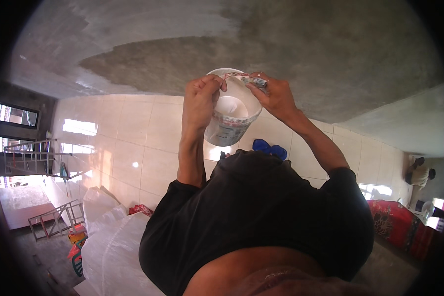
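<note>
Below my hands is a bucket [228, 129] with white, paint-like stuff [232, 106] inside and smears on its outer wall. Across its mouth runs a thin, curved reddish-white strip [238, 74]. My left hand [201, 96] is closed in a pinch at the strip's left end, over the bucket's left rim. At the other end, my right hand [276, 96] is closed round a grey, white-smeared piece [254, 81] that meets the strip. Whether the two are one thing I cannot tell.
A partly coated grey wall [301, 54] rises ahead above pale floor tiles [148, 128]. Near the bucket lies something blue [270, 149]. White sheeting [113, 246], metal frames [56, 217] and a ladder [29, 158] stand left. Far right are a red patterned panel [394, 224] and another person [419, 175].
</note>
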Available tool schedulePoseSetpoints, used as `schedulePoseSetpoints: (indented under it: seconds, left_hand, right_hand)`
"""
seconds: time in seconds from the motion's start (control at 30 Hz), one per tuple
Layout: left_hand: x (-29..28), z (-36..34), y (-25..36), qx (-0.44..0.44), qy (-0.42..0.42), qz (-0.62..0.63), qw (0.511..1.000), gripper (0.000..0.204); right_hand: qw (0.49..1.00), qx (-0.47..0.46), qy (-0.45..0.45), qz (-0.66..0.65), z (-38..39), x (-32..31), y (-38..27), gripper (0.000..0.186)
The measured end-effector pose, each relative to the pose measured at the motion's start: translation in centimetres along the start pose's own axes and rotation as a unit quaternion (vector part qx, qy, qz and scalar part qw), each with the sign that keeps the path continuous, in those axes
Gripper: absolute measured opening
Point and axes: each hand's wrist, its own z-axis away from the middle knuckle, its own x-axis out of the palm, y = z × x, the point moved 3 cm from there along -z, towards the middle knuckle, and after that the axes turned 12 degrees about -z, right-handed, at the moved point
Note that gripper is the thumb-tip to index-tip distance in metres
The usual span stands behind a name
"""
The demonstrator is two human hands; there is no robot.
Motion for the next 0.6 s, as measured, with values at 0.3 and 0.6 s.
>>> schedulePoseSetpoints:
  seconds: [0.3, 0.6]
  left_hand:
    - [0.1, -0.4, -0.2, 0.023, -0.014, 0.025, 0.999, 0.025]
    - [-0.1, -0.2, -1.4, 0.016, -0.002, 0.023, 1.000, 0.025]
  right_hand:
    - [0.973, 0.117, 0.036, -0.198, 0.3, -1.8, 0.3, 0.024]
    - [0.917, 0.164, 0.056, -0.360, 1.4, 0.1, 1.8, 0.028]
